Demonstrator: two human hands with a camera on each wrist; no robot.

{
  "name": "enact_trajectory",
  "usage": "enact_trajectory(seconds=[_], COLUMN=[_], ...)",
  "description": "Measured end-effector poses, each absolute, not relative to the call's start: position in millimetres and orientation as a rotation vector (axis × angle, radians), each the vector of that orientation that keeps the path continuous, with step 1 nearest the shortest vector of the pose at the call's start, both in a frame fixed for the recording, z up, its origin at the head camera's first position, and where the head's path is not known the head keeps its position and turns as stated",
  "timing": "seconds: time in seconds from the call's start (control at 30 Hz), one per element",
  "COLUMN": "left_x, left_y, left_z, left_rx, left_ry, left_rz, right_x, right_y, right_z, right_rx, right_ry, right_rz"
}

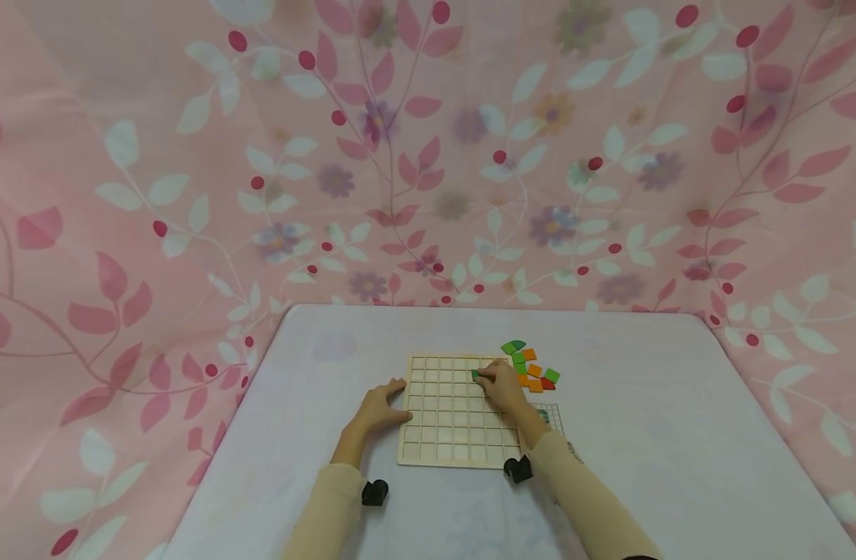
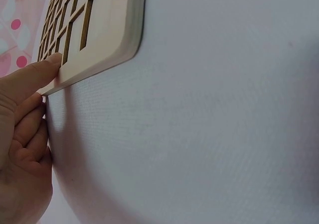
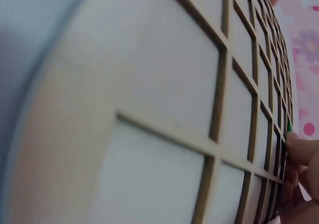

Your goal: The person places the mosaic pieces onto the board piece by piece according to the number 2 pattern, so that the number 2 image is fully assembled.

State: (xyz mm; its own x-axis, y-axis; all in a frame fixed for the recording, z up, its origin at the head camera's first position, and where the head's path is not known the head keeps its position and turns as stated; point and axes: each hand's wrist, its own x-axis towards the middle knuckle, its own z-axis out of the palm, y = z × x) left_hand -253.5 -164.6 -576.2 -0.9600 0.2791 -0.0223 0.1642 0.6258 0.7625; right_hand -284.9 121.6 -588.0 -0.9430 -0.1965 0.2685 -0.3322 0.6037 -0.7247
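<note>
A square wooden grid board (image 1: 427,450) lies flat on the table. My left hand (image 1: 377,407) is at its left edge, thumb and fingers spread apart; in the left wrist view the thumb (image 2: 37,77) rests on the board's rim. Over the upper right cells, my right hand (image 1: 503,389) pinches a small green tile (image 1: 475,375). That tile is barely visible beside the fingertips in the right wrist view, and its exact shape cannot be told. The right hand and forearm cover part of the board's right side.
Loose green, orange and red tiles, such as an orange tile (image 1: 529,355) and a red tile (image 1: 548,384), lie right of the board. A printed grid card (image 1: 555,416) lies partly under the right forearm. Floral cloth (image 1: 428,155) hangs behind the white table (image 1: 330,358).
</note>
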Motion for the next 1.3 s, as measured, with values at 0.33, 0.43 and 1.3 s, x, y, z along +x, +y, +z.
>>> enact_trajectory(seconds=[0.33,0.43,1.3], left_x=[-254.1,-254.2,-257.3], left_y=[-160.9,-160.9,-163.7], left_z=[-576.8,-576.5,-581.0], left_rx=[0.314,0.311,0.342], left_ry=[2.717,2.718,2.727], left_rz=[1.181,1.177,1.182], right_x=[-285.2,-285.8,-288.8], right_y=[127.9,123.9,134.3], right_z=[-585.7,-587.4,-578.0], right_rx=[0.329,0.390,0.250], right_ry=[-2.740,-2.725,-2.645], right_rz=[1.334,1.235,1.533])
